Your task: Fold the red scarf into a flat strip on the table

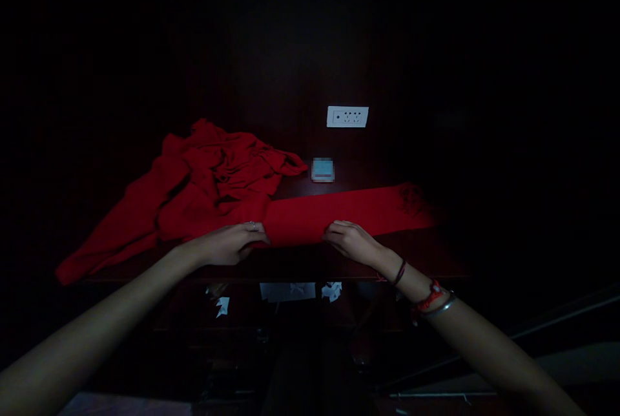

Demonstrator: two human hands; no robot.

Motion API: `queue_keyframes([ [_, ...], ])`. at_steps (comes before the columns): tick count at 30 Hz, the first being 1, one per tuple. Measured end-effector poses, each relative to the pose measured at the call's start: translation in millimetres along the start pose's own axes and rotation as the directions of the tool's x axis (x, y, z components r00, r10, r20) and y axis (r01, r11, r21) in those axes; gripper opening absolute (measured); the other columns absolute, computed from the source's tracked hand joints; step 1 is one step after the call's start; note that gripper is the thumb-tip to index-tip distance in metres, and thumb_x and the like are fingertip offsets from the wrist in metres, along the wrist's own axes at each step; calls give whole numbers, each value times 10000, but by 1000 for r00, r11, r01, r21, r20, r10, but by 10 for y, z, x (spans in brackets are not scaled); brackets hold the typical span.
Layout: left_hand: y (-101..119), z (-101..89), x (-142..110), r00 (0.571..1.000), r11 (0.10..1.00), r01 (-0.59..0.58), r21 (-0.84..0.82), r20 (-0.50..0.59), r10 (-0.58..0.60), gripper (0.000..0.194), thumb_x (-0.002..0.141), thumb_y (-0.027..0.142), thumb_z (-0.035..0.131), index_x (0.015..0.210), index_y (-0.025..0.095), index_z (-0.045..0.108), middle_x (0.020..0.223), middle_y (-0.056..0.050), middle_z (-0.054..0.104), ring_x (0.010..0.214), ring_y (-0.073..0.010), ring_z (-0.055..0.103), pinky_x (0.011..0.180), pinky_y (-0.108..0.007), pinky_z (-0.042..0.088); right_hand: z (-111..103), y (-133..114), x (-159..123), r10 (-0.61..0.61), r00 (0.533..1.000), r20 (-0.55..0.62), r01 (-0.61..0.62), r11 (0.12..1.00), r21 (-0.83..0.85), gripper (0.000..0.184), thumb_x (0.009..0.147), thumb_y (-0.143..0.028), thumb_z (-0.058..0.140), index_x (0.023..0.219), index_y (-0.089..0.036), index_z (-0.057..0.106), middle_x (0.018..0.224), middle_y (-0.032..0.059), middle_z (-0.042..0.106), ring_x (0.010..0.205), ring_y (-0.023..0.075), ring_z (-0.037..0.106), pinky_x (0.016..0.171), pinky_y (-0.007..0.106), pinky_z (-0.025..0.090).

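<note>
A long red scarf (pixel 300 219) lies across a dark tabletop. Its right part is a flat folded strip ending in fringe, while the left part is heaped in loose wrinkles. My left hand (pixel 232 243), with a ring on one finger, has its fingers closed on the strip's near edge, where the flat part meets the heap. Farther right along the same edge, my right hand (pixel 352 240) pinches the cloth with bent fingers. The fingertips of both hands are partly hidden against the fabric.
Behind the scarf sits a small pale blue item (pixel 323 170), blurred by pixelation. A white wall socket (pixel 347 117) is above it. Crumpled white paper (pixel 332 291) shows below the table's front edge (pixel 300 277). The surroundings are very dark.
</note>
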State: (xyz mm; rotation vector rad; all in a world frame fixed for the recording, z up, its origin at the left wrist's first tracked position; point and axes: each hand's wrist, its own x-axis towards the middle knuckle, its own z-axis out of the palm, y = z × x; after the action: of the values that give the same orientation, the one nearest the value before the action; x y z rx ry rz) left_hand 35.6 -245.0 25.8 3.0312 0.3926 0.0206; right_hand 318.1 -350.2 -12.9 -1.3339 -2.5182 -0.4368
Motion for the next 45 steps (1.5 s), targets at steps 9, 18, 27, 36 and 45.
queue_keyframes([
  [9, 34, 256, 516, 956, 976, 205, 78, -229, -183, 398, 860, 411, 299, 1201, 238, 409, 1327, -57, 310, 1197, -210, 284, 965, -391, 250, -71, -53, -50, 87, 996, -11, -84, 980, 180, 267, 837, -288, 418, 1037, -189, 566, 1039, 71, 542, 984, 175, 465, 866, 340, 365],
  [18, -26, 450, 465, 962, 960, 263, 94, -102, -254, 525, 835, 514, 246, 1305, 280, 231, 1372, -36, 233, 1262, -209, 151, 999, -425, 153, 25, 0, -133, 176, 983, 43, -181, 939, 293, 303, 855, -287, 377, 1090, -186, 539, 1152, 65, 521, 1084, 164, 439, 938, 341, 327],
  [27, 103, 293, 737, 953, 947, 304, 101, -36, -302, 468, 855, 420, 239, 1262, 214, 345, 1365, -72, 243, 1252, -230, 177, 995, -453, 142, -130, -74, 315, 347, 937, 45, -349, 915, 204, 377, 857, -370, 336, 1141, -171, 482, 1164, 103, 502, 1092, 209, 415, 933, 437, 276],
  [36, -90, 445, 833, 951, 951, 307, 40, -53, -305, 520, 840, 473, 273, 1303, 241, 248, 1373, -72, 225, 1253, -242, 168, 983, -434, 198, 148, 68, 300, 545, 708, 449, -630, 775, 54, 710, 740, -683, 155, 1335, -295, 139, 1407, 8, 97, 1253, 342, 29, 916, 635, 25],
  [45, -166, 440, 964, 931, 944, 312, 110, -235, -280, 395, 846, 258, 283, 1213, 187, 410, 1213, -89, 417, 1102, -186, 413, 937, -328, 310, 196, 258, 380, 655, 654, 379, -709, 705, 5, 718, 739, -685, 125, 1331, -281, 173, 1405, 12, 114, 1249, 346, 51, 910, 641, 43],
])
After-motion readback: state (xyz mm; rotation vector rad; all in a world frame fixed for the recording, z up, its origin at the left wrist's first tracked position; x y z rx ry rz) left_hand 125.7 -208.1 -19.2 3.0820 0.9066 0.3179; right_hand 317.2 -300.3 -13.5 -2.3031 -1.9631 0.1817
